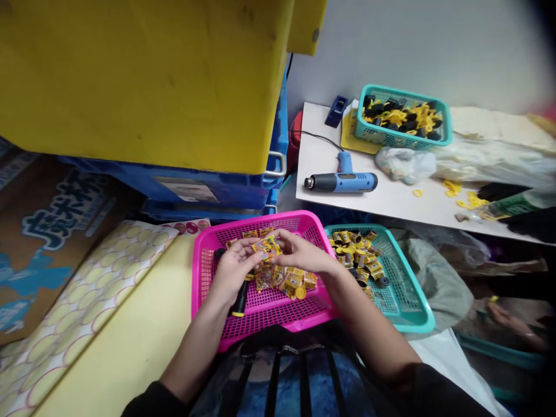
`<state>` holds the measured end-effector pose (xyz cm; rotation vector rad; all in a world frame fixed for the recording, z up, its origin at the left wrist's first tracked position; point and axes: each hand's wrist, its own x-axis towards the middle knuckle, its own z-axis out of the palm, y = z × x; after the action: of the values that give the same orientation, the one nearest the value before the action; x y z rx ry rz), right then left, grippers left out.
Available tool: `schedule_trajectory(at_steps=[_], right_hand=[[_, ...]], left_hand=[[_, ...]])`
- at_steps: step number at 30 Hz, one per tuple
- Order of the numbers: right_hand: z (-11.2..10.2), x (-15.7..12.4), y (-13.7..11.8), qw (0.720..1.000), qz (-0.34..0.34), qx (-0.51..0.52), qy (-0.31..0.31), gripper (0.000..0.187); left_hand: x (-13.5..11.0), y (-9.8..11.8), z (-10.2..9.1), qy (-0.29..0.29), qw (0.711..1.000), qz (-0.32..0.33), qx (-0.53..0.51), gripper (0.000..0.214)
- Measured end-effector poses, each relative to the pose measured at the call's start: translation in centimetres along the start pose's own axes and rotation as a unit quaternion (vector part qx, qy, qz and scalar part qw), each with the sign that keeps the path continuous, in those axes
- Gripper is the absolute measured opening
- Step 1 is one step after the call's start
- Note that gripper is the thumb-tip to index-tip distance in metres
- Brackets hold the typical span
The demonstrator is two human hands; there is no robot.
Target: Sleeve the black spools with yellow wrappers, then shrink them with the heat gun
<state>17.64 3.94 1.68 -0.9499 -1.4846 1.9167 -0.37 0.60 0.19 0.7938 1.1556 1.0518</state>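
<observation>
Both hands met over the bright pink plastic mesh basket [200,272] that sat on the person's lap. The left hand [232,269] and the right hand [302,252] each pinched one end of a small yellow printed plastic packet [267,248] with their fingertips, holding it just above the basket's far half, near the back rim. Below it, a loose heap of similar yellow packets [289,282] lay on the basket floor. The near half of that floor was mostly bare mesh. A black stick-shaped tool with a yellow tip [239,301] lay under the left wrist; I could not tell whether the hand touched it.

The pink basket's right edge pressed against a teal plastic mesh basket [410,315] that held more yellow and black pieces. Its back rim lay close to the stacked blue plastic crates [208,188], which left little room there. Off to the right, the white tabletop [391,200] jutted out above the teal basket, with a blue heat gun [343,181] lying near its front edge.
</observation>
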Motion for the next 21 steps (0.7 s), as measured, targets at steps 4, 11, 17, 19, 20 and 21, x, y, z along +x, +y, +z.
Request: schedule_trajectory(at_steps=[4, 11, 17, 19, 20, 21], right_hand=[[1.1, 0.2, 0.9, 0.988, 0.044, 0.114, 0.098, 0.024], [2.5, 0.4, 0.9, 0.987, 0.008, -0.008, 0.159, 0.037], [3.7, 1.2, 0.6, 0.992, 0.016, 0.012, 0.121, 0.038], [4.3, 1.5, 0.9, 0.992, 0.010, -0.019, 0.127, 0.035], [4.6, 1.7, 0.9, 0.990, 0.007, -0.053, 0.133, 0.034], [4.9, 1.9, 0.9, 0.986, 0.006, -0.097, 0.138, 0.033]], left_hand=[[-1.1, 0.0, 0.6, 0.042, 0.997, 0.006, -0.059, 0.039], [-1.5, 1.1, -0.2, 0.005, 0.999, 0.023, 0.031, 0.045], [-1.1, 1.2, -0.5, 0.115, 0.989, 0.092, 0.013, 0.032], [-1.2, 1.1, -0.7, 0.120, 0.988, 0.094, 0.011, 0.033], [-1.2, 1.1, -0.8, 0.118, 0.989, 0.092, 0.006, 0.035], [-1.2, 1.1, -1.0, 0.117, 0.989, 0.090, 0.001, 0.037]])
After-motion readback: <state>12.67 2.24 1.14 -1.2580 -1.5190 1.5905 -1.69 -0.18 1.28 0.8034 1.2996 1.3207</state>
